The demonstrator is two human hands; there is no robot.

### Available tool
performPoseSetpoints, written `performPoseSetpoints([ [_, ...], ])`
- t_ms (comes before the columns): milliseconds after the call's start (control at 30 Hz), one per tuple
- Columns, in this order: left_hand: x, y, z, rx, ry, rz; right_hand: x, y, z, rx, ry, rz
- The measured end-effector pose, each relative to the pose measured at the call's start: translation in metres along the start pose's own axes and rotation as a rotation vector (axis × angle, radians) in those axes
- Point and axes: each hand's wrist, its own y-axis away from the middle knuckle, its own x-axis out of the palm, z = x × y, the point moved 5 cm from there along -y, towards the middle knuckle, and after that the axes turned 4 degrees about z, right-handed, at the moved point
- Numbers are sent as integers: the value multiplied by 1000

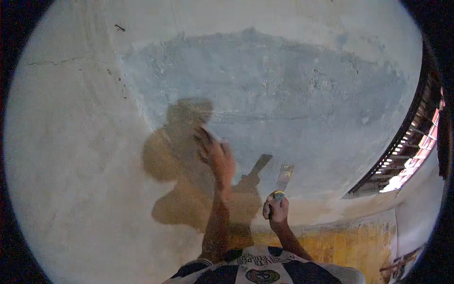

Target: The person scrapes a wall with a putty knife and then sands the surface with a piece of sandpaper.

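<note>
My right hand [277, 208] is closed round the handle of a putty knife [285, 176]. Its flat, stained blade points up, and a yellow band shows where the blade meets the handle. Higher and to the left, my left hand [218, 158] is raised at the wall [265, 94], close to or touching it. Its fingers are apart, slightly bent and a little blurred, and I see nothing held in them. Behind the hands the wall has a large grey-blue patch with rough, scuffed spots, bordered by paler plaster.
Shadows of my head, arms and the knife fall on the wall. A thin crack [61, 61] and a small metal piece [120, 28] mark its upper left. Below is a yellow-brown band [326, 246]; at right, a dark slatted opening [402, 151] lets in light.
</note>
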Motion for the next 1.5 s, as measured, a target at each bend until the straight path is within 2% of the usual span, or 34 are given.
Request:
performPoseSetpoints([
  [100, -4, 32, -35, 51, -24, 3, -1, -6, -15, 13, -97, 60],
  [133, -11, 34, -48, 52, -28, 17, 0, -7, -15, -14, -15, 45],
  [233, -55, 14, -62, -66, 45, 77, 1, -1, -28, 103, -23, -5],
  [267, -63, 1, -54, -1, 29, 12, 6, -1, -22, 65, -40, 72],
  [367, -67, -31, -25, 160, -7, -142, 15, 2, -10, 102, -64, 59],
  [433, -72, -47, -20, 238, -30, -207, 11, -7, -22, 41, -55, 45],
  [533, -56, -17, -56, 159, -242, 16, 34, -19, -25, -7, -115, 13],
  [633, -61, -32, -25, 166, -61, 40, 56, -26, -12, -16, -96, 34],
  [700, -59, -66, 37, -24, 264, 85, 69, -28, -17, -5, -72, 40],
  [767, -51, -82, 58, -121, 221, 333, 77, -26, -29, 12, -71, 10],
  [800, -47, -82, 59, -123, 15, 552, 81, -25, -35, 20, -55, 31],
  [867, -68, -77, 35, 74, -254, 566, 90, -23, -48, 39, -28, 80],
  [933, -109, -54, -26, 454, -353, 150, 100, -22, -52, 33, -6, 86],
  [1000, -96, -73, 26, 339, -181, 70, 108, -22, -55, 21, -4, 70],
  [1100, -83, -103, 87, 124, 161, 134, 119, -19, -62, -6, -8, 23],
  [1167, -87, -103, 88, 163, 92, 131, 123, -18, -66, -25, 23, 26],
  [1233, -132, -91, 26, 399, -297, 9, 130, -13, -68, -9, -26, 19],
  [1333, -116, -106, 85, 406, 140, -101, 138, -13, -71, -16, -29, -6],
  [1400, -101, -121, 109, 70, 149, 118, 139, -7, -74, -5, -23, -33],
  [1467, -99, -116, 106, 51, 122, 109, 143, -6, -78, 8, -44, -48],
  [1500, -107, -99, 77, 201, 99, -10, 145, -4, -81, -3, -53, -44],
])
